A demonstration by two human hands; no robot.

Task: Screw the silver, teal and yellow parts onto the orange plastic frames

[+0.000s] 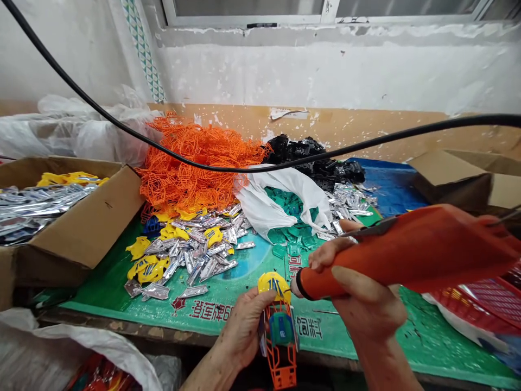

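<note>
My left hand (pixel 241 332) grips a toy car body (pixel 281 354) over the table's front edge. The body has an orange lattice frame, a yellow front piece with a blue mark, a green clear part in the middle and silvery sides. My right hand (pixel 368 307) is wrapped round a large orange-red electric screwdriver (pixel 423 252), which lies slantwise with its tip pointing left. That tip is at the right edge of the yellow piece; whether it touches a screw is too small to tell.
Orange lattice frames (pixel 195 163), black parts (pixel 301 152), silver strips (pixel 199 250) and yellow pieces (pixel 148 269) lie heaped behind. A white bag (pixel 260 203) holds green clear parts. A black cable (pixel 228 169) hangs across. Cardboard boxes (pixel 85 217) and a red basket (pixel 476 307) flank the table.
</note>
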